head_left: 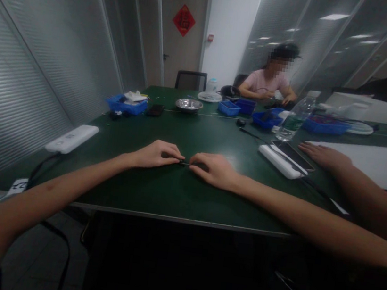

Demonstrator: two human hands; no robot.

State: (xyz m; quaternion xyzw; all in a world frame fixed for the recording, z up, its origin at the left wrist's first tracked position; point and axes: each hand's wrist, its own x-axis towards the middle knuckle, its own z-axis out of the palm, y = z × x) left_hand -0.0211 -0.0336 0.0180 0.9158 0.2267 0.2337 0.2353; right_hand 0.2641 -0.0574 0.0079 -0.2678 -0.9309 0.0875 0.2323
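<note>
Over the green table (179,195), my left hand (154,154) and my right hand (216,171) face each other with their fingertips almost meeting. Thumb and fingers of my left hand are pinched at a tiny dark piece (181,162), too small to name. A thin, light-coloured pin-like rod (186,164) bridges the short gap between the hands. Its right end disappears into the pinched fingertips of my right hand. Both wrists are low, close to the tabletop.
White power strips (73,138) (281,162) lie left and right. A phone (294,155), a water bottle (295,120) and another person's hand (323,157) are at right. Farther back stand a metal bowl (188,106) and blue trays (229,108). A seated person (267,86) works beyond.
</note>
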